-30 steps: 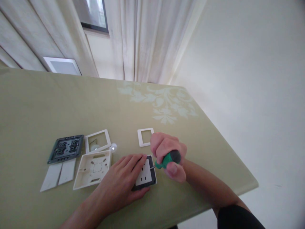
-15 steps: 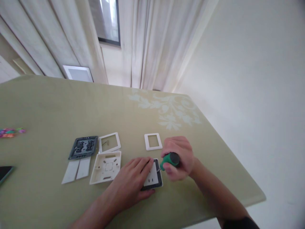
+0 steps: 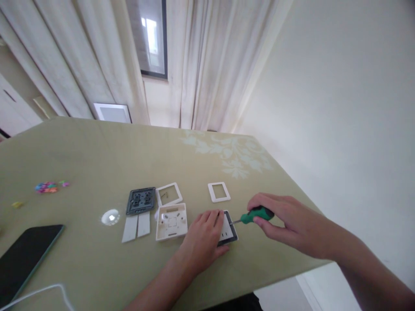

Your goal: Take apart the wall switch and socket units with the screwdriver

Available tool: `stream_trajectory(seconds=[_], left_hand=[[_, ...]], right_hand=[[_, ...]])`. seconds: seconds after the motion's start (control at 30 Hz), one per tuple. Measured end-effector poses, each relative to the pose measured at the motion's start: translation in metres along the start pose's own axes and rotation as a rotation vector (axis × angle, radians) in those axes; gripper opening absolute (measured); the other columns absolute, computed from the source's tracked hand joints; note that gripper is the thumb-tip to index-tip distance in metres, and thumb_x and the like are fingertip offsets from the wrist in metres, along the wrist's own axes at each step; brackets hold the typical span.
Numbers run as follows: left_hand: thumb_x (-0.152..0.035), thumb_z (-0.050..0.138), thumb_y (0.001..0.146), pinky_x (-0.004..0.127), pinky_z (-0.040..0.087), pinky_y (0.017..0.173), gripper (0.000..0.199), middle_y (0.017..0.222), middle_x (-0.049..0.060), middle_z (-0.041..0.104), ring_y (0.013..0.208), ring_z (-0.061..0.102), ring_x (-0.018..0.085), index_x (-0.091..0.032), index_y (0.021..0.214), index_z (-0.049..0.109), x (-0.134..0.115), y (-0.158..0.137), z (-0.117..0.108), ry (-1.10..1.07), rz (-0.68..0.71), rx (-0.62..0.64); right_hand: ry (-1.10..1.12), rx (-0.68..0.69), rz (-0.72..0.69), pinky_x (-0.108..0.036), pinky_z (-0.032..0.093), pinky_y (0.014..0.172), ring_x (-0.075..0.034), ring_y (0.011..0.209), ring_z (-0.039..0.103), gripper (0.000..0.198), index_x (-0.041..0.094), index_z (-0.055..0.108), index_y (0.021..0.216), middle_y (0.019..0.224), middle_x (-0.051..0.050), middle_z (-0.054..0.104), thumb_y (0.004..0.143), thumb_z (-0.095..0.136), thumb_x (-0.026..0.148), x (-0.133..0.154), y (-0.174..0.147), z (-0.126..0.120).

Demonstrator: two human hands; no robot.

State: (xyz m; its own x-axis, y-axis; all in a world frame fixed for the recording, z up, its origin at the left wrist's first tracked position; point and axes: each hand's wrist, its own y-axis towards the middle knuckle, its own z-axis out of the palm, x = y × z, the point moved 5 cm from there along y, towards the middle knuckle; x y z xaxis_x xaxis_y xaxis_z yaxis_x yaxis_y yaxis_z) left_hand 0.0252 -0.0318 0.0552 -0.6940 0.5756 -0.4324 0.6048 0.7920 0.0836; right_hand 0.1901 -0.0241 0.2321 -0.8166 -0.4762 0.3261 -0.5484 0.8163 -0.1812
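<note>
Because it slants so low, the screwdriver [image 3: 257, 214] that the right hand [image 3: 292, 220] pinches could skid across the socket [image 3: 226, 232] on the table [image 3: 266, 259] into the left hand [image 3: 204, 236], whose fingers, pressed together, hold that socket.

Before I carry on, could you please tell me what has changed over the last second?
The right hand has opened from a fist into a looser grip on the green screwdriver, which now tilts further right. The view has swung left, revealing a black-screened device. The left hand still rests on the socket.
</note>
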Motion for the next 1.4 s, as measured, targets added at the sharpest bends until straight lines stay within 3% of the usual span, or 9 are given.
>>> stream_trajectory(seconds=[0.1, 0.23, 0.37, 0.63, 0.73, 0.87, 1.07, 1.23, 1.4], left_hand=[[-0.046, 0.087, 0.091, 0.053, 0.052, 0.119, 0.087, 0.157, 0.02, 0.063, 0.139, 0.062, 0.04, -0.012, 0.162, 0.05, -0.001, -0.002, -0.001, -0.004, -0.022, 0.001], [-0.046, 0.083, 0.093, 0.054, 0.053, 0.118, 0.085, 0.156, 0.02, 0.062, 0.139, 0.061, 0.039, -0.012, 0.163, 0.05, -0.001, -0.003, -0.001, -0.03, -0.056, -0.009], [-0.041, 0.08, 0.094, 0.053, 0.05, 0.121, 0.08, 0.158, 0.019, 0.061, 0.142, 0.06, 0.039, -0.012, 0.163, 0.05, -0.001, -0.004, 0.002, -0.035, -0.08, -0.011], [-0.036, 0.08, 0.092, 0.051, 0.05, 0.122, 0.077, 0.156, 0.019, 0.063, 0.142, 0.061, 0.038, -0.013, 0.16, 0.053, 0.003, -0.003, -0.001, -0.04, -0.081, 0.002], [-0.035, 0.078, 0.093, 0.052, 0.05, 0.122, 0.074, 0.157, 0.02, 0.062, 0.142, 0.061, 0.038, -0.011, 0.159, 0.055, 0.002, -0.003, -0.002, 0.005, -0.07, 0.017], [-0.037, 0.079, 0.093, 0.056, 0.052, 0.118, 0.072, 0.155, 0.02, 0.065, 0.138, 0.064, 0.04, -0.014, 0.157, 0.057, 0.004, -0.005, 0.001, 0.065, -0.046, -0.004], [-0.038, 0.088, 0.082, 0.06, 0.054, 0.116, 0.07, 0.147, 0.015, 0.072, 0.132, 0.07, 0.041, -0.023, 0.146, 0.065, 0.013, -0.01, 0.005, 0.093, 0.039, -0.139], [-0.04, 0.092, 0.073, 0.053, 0.059, 0.112, 0.077, 0.135, 0.01, 0.079, 0.12, 0.076, 0.037, -0.028, 0.144, 0.065, 0.019, -0.015, 0.0, 0.146, 0.12, -0.244], [-0.023, 0.069, 0.091, 0.03, 0.065, 0.091, 0.061, 0.128, 0.001, 0.083, 0.103, 0.079, 0.025, -0.036, 0.15, 0.062, 0.026, -0.01, -0.004, 0.227, 0.287, -0.339]], right_hand=[[-0.21, -0.014, 0.159, -0.031, 0.036, 0.067, -0.021, 0.073, 0.065, 0.012, 0.023, 0.065, 0.099, 0.082, -0.002, 0.07, 0.104, 0.056, 0.028, 0.009, 0.003, -0.001], [-0.445, 0.001, 0.328, -0.031, 0.023, 0.063, -0.026, 0.07, 0.069, 0.036, 0.023, 0.064, 0.093, 0.073, -0.004, 0.07, 0.112, 0.051, 0.05, 0.014, 0.018, -0.004], [-0.458, 0.03, 0.241, -0.032, 0.021, 0.063, -0.026, 0.075, 0.071, 0.031, 0.022, 0.063, 0.099, 0.083, -0.006, 0.076, 0.116, 0.046, 0.04, 0.025, 0.037, -0.002], [-0.275, 0.049, -0.1, -0.034, 0.041, 0.081, -0.024, 0.094, 0.068, 0.012, 0.018, 0.064, 0.104, 0.103, -0.008, 0.075, 0.111, 0.059, 0.027, 0.048, 0.038, -0.006], [-0.285, -0.01, -0.023, -0.032, 0.034, 0.072, -0.022, 0.087, 0.068, 0.012, 0.019, 0.064, 0.107, 0.098, -0.007, 0.077, 0.11, 0.059, 0.029, 0.039, 0.034, -0.004], [-0.401, -0.134, 0.176, -0.033, 0.018, 0.063, -0.021, 0.072, 0.066, 0.04, 0.02, 0.066, 0.104, 0.084, -0.006, 0.078, 0.113, 0.053, 0.057, 0.02, 0.034, 0.002], [-0.262, -0.122, -0.142, -0.033, 0.024, 0.065, -0.019, 0.078, 0.069, 0.018, 0.021, 0.062, 0.106, 0.092, -0.003, 0.079, 0.113, 0.055, 0.035, 0.021, 0.04, 0.003], [-0.107, -0.151, -0.354, -0.032, 0.037, 0.073, -0.018, 0.082, 0.07, 0.012, 0.023, 0.06, 0.103, 0.094, 0.001, 0.078, 0.109, 0.063, 0.033, 0.011, 0.043, -0.001], [-0.122, -0.396, -0.437, -0.035, 0.033, 0.058, -0.018, 0.06, 0.064, 0.019, 0.025, 0.055, 0.092, 0.076, 0.002, 0.075, 0.095, 0.071, 0.036, -0.002, 0.06, 0.033]])
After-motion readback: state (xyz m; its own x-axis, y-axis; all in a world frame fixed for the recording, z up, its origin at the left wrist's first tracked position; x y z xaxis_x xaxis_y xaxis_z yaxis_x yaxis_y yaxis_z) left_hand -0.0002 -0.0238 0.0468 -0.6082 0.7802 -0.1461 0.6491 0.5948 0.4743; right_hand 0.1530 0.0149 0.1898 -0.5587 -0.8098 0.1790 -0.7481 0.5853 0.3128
